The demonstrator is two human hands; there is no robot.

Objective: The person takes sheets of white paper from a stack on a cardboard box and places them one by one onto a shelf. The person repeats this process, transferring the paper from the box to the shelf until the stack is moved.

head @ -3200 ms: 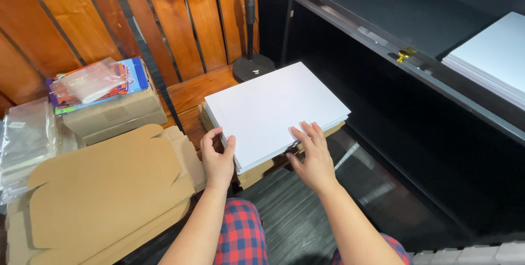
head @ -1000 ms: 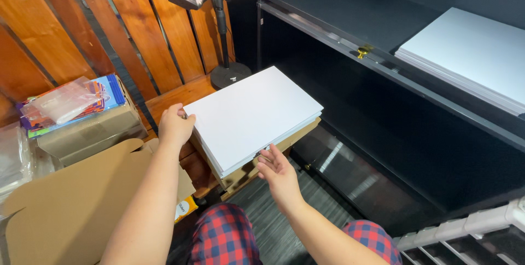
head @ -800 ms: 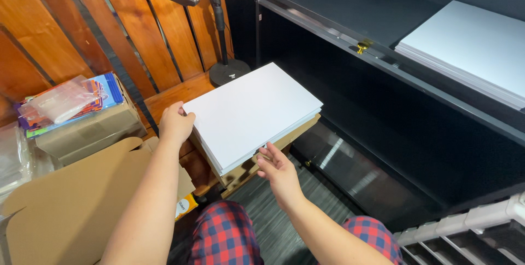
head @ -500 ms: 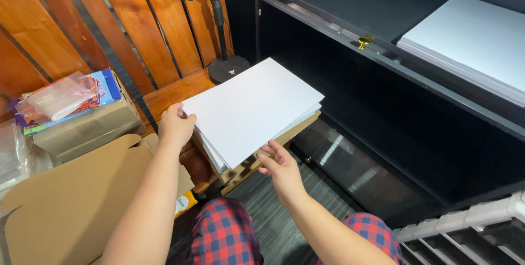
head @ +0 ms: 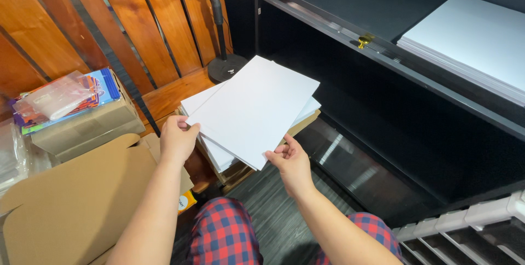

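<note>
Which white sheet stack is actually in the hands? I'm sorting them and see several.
The tilted batch of white sheets, pinched at its near corners by the left hand and right hand. The lower stack rests underneath; the shelf stack lies untouched.

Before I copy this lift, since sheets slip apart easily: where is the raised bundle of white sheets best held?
Hold the white sheets at the two near corners, coming from below. They lie tilted and fanned above the stack, as the left hand and right hand show.
</note>
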